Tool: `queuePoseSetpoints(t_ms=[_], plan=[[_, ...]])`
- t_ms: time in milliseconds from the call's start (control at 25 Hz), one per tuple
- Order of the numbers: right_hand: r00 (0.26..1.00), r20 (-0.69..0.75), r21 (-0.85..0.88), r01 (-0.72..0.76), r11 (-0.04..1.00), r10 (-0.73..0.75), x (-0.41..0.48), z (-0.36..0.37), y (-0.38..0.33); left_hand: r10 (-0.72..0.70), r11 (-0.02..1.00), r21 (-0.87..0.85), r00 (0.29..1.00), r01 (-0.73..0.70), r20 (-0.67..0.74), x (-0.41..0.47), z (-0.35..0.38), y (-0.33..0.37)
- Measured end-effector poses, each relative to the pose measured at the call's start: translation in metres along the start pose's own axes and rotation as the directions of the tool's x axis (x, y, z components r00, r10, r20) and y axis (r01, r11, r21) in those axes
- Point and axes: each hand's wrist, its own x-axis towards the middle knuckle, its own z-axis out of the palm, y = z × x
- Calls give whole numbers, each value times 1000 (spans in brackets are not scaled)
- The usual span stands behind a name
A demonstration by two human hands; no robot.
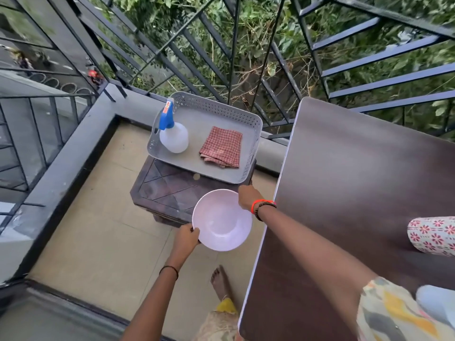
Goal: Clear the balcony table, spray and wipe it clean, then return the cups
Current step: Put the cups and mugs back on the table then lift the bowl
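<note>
Stage: we judge clearing is under way. The bowl (pixel 221 220) is off the bench (pixel 357 180), held over the side bench (pixel 167 190) at its 9 o'clock.
Grips: left hand (pixel 186 236) pinches the rim at 8 o'clock; right hand (pixel 248 198) curls on it at 1 o'clock.
Left: a cup (pixel 430 236) sits at the bench's 3 o'clock edge; sprayer (pixel 173 136) and cloth (pixel 221 147) lie untouched in the tray (pixel 197 153).
Counts: one each of bowl, sprayer, cloth and tray; one sure cup. We cannot identify the pale thing (pixel 435 306) at 5 o'clock.

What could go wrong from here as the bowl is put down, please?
The bowl, held at its rim by the left hand and right hand, may not fit on the stool beside the tray and could tip off. It might also knock the tray, which carries the spray bottle.
</note>
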Motion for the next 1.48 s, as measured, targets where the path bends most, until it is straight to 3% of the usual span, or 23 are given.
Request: queuePoseSetpoints(t_ms=[200, 320, 600, 760, 920, 1040, 1200, 1280, 1480], plan=[[996, -50, 53, 81, 995, -78, -27, 3, -17, -73, 996, 40, 996, 75, -53, -50, -43, 41], [991, -89, 102, 113, 988, -104, -46, -5, -21, -39, 999, 28, 998, 40, -54, -61, -68, 48], [969, -246, 374, 83, 924, 13, -98, -44, 10, 87, 993, -71, 994, -92, -63, -109, -79, 110], [912, -393, 531, 123, 838, 115, -134, -69, 47, 203, 974, -84, 975, -210, -89, -131, -59, 153], [859, -458, 624, 126, 771, 230, -166, -91, 99, 319, 943, -67, 944, -325, -89, -158, -20, 200], [793, -529, 656, 158, 738, 301, -199, -107, 152, 423, 906, 40, 902, -421, -89, -185, 29, 237], [713, -597, 669, 189, 719, 368, -249, -121, 232, 451, 892, 0, 892, -451, -22, -210, 107, 275], [689, -588, 700, 172, 693, 424, -274, -123, 276, 469, 882, -54, 882, -467, 31, -225, 151, 291], [606, -544, 800, 167, 576, 580, -340, -119, 400, 509, 856, 26, 850, -517, 137, -269, 274, 319]])
